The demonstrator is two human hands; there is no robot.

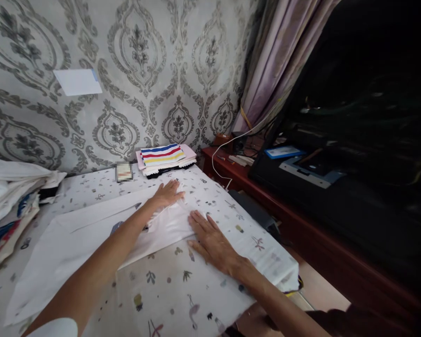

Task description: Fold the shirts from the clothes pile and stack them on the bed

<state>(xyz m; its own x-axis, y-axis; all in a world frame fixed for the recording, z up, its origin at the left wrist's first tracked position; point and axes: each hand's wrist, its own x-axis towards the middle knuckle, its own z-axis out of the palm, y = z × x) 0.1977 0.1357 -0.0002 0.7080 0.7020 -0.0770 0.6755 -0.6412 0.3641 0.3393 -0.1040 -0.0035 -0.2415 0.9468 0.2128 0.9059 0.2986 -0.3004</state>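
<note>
A white garment (73,238) lies spread across a bed with a patterned white sheet (168,290). Dark striped patches show near its middle, partly hidden by my left forearm. My left hand (166,194) rests flat on the garment's far right end, fingers spread. Against the near right edge of the cloth lies my right hand (210,238), palm down with its fingers stretched out and thumb apart. Neither hand grips anything.
Folded clothes (164,157), a striped one on top, are stacked by the wall beside a small blurred item (124,172). Piled clothes (10,201) lie at left. A red-brown desk (284,210) with a large black screen (365,117) and a white cable (215,159) stands at right.
</note>
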